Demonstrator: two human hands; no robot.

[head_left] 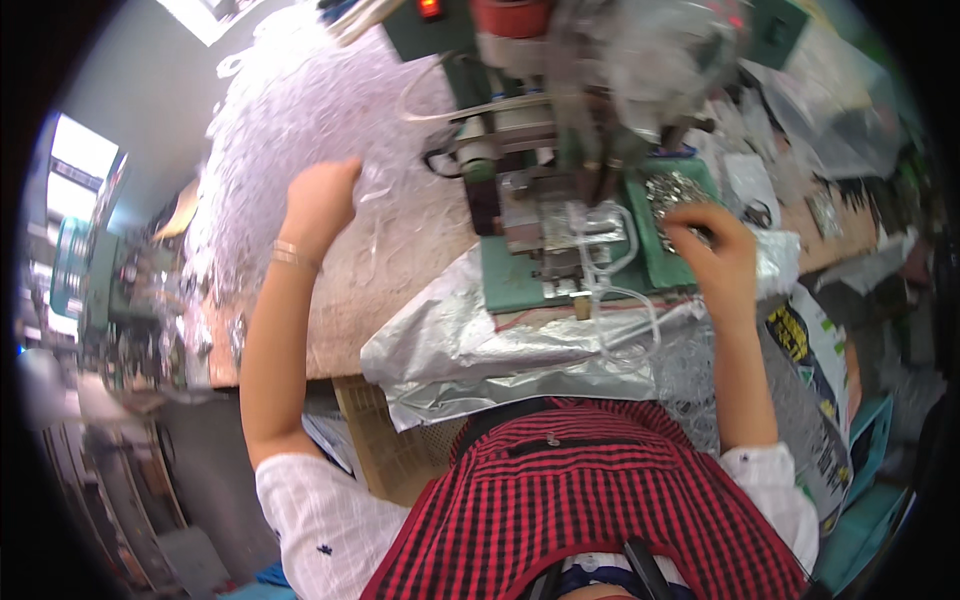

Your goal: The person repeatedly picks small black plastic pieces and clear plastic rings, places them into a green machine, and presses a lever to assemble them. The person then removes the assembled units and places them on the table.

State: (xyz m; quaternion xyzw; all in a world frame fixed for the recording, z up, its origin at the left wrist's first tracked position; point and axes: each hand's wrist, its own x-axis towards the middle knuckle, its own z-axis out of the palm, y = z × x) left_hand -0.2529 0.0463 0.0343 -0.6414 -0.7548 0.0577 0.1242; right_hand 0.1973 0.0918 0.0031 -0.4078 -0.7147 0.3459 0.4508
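Note:
My left hand [322, 207] is raised over the left part of the bench, its fingers curled closed beside a big heap of clear, whitish plastic strips [285, 120]. Whatever it grips is hidden, though a loose strip [378, 188] shows next to the fist. On the right, my right hand [718, 250] reaches over a green tray [640, 215] of small shiny metal pieces [675, 190]. Its thumb and fingers are pinched together, and their tips hide what they hold. Between the hands stands a green bench machine [515, 280], with looped clear strips [625, 265] hanging at its front.
Silvery sheeting [480, 350] covers the bench's front edge before the machine. Below it is a yellowish crate [385, 440]. Plastic bags [830, 110] crowd the right back, and a printed sack [815, 360] and teal crates [870, 450] stand at right.

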